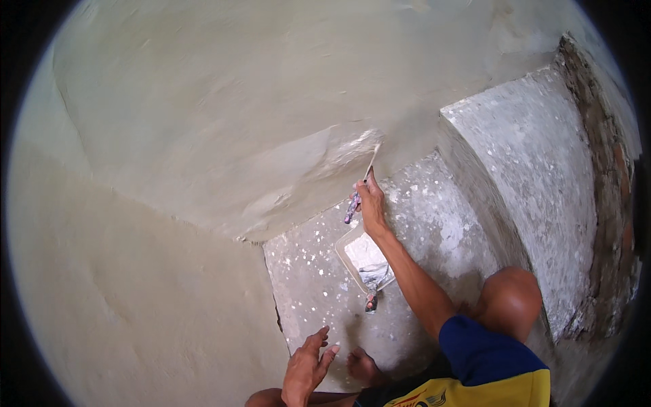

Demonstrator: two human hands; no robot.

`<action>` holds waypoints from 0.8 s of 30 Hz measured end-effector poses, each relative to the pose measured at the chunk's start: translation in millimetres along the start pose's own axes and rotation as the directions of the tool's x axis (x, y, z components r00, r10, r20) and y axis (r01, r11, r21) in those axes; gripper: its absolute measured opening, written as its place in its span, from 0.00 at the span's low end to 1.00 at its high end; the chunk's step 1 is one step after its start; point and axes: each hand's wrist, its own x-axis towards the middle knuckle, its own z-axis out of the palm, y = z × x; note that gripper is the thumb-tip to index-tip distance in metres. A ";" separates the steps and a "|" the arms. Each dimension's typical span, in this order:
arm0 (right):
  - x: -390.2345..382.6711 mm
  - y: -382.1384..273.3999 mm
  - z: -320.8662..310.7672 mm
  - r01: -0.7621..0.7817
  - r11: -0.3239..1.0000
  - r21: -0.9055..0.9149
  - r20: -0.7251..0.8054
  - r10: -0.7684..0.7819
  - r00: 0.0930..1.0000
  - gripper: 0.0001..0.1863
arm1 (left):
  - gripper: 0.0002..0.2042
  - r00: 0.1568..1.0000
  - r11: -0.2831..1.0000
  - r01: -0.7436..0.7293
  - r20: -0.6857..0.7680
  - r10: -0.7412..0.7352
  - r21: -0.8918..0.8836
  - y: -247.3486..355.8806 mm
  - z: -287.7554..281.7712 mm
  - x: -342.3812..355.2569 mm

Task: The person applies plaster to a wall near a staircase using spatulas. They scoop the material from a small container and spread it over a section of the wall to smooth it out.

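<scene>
My right hand (371,205) is closed around the spattered handle of a putty knife (373,161), seen nearly edge-on. Its whitish tip reaches the plastered wall (224,102), beside a shiny smeared patch (356,144). Below that hand, partly hidden by my forearm, a shallow square tub (344,263) holds white paste (365,254). A second putty knife (371,298) leans in the tub, its broad blade in the paste and its handle over the near rim. My left hand (310,365) hovers near my left knee, fingers apart, holding nothing.
I squat on a grey concrete step (298,271) flecked with white spots; my bare foot (364,366) shows on it. A higher step (536,136) rises at right, with rough exposed brick (600,183) beyond. Another wall face (149,298) borders the left side.
</scene>
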 end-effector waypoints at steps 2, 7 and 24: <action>7.1 7.4 -4.5 0.247 0.958 -0.143 -0.015 -0.251 0.968 0.24 | 0.24 0.999 1.000 -0.028 -0.015 0.028 -0.011 2.0 -1.0 0.0; 20.3 7.3 -46.3 0.352 0.904 -0.243 0.167 -0.319 0.933 0.24 | 0.23 0.999 0.999 -0.038 -0.009 0.038 0.013 6.0 -6.1 -2.2; 108.9 -212.1 -67.0 0.746 -0.334 -0.576 0.812 -0.128 0.569 0.08 | 0.24 0.974 0.974 -0.226 -0.014 0.226 0.032 26.5 -9.9 -6.3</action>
